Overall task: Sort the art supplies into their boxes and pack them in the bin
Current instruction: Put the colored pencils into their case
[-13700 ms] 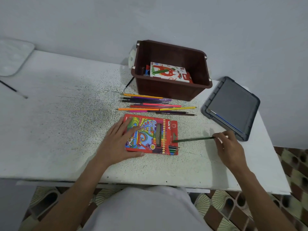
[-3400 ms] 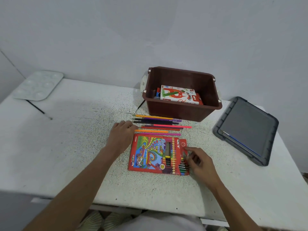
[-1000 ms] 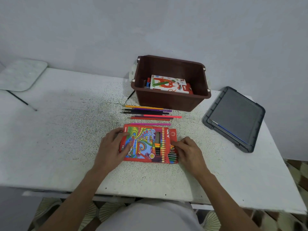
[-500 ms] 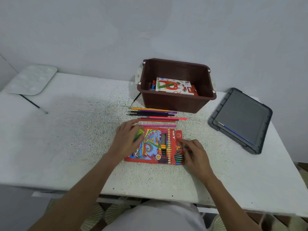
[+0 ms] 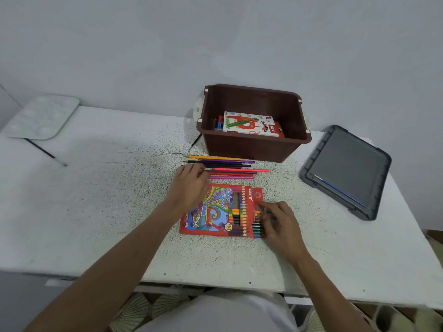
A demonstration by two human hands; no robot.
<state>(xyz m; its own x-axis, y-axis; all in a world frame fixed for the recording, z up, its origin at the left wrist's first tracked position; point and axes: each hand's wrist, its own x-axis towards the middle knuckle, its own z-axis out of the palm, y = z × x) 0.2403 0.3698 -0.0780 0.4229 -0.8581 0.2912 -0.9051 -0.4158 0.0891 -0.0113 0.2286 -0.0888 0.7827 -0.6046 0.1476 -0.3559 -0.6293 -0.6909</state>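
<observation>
A red coloured-pencil box (image 5: pixel 215 212) lies flat on the white table (image 5: pixel 107 200), with pencil ends showing at its open right end. My right hand (image 5: pixel 279 222) grips that end, thumb on top and fingers bent against the pencil ends. Several loose coloured pencils (image 5: pixel 230 167) lie in a row between the box and the brown bin (image 5: pixel 254 147). My left hand (image 5: pixel 191 185) reaches over them, its fingertips touching the left ends of the dark pencils. An oil-pastel box (image 5: pixel 249 123) lies inside the bin.
The grey bin lid (image 5: pixel 345 168) lies at the right with a blue brush (image 5: pixel 335 188) on it. A white paint palette (image 5: pixel 40 116) and a thin black brush (image 5: pixel 45 152) are at the far left. Another brush (image 5: pixel 195 141) sticks out beside the bin.
My left hand has left the pencil box and moved up to the loose pencils. My right hand has stayed at the box's open end.
</observation>
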